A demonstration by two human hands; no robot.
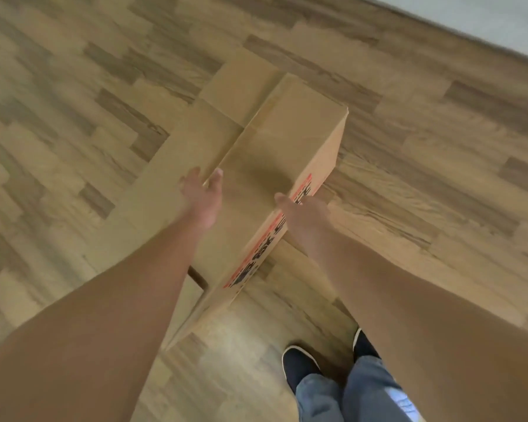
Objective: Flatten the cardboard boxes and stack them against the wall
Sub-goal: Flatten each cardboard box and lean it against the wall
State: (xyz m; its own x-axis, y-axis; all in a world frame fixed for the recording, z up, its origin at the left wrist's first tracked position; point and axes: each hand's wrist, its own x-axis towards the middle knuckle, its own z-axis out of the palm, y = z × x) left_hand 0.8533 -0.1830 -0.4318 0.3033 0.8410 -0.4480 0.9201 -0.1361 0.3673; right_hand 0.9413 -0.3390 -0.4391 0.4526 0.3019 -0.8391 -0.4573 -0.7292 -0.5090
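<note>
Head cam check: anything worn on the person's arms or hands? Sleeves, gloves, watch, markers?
Nothing worn as far as shows: the left hand and right hand are bare, with no gloves, rings or watch visible. Both forearms are bare to the frame edge, no sleeves in view. Lower down: blue jeans and dark shoes.

The cardboard box (275,166) stands as the one bulk in the middle of the wooden floor (73,117), its flaps spread flat to the left and far side. Bare floor lies open on the left and right. The person's shoes (299,363) crowd the near edge; the wall (500,22) bounds the far right corner.
</note>
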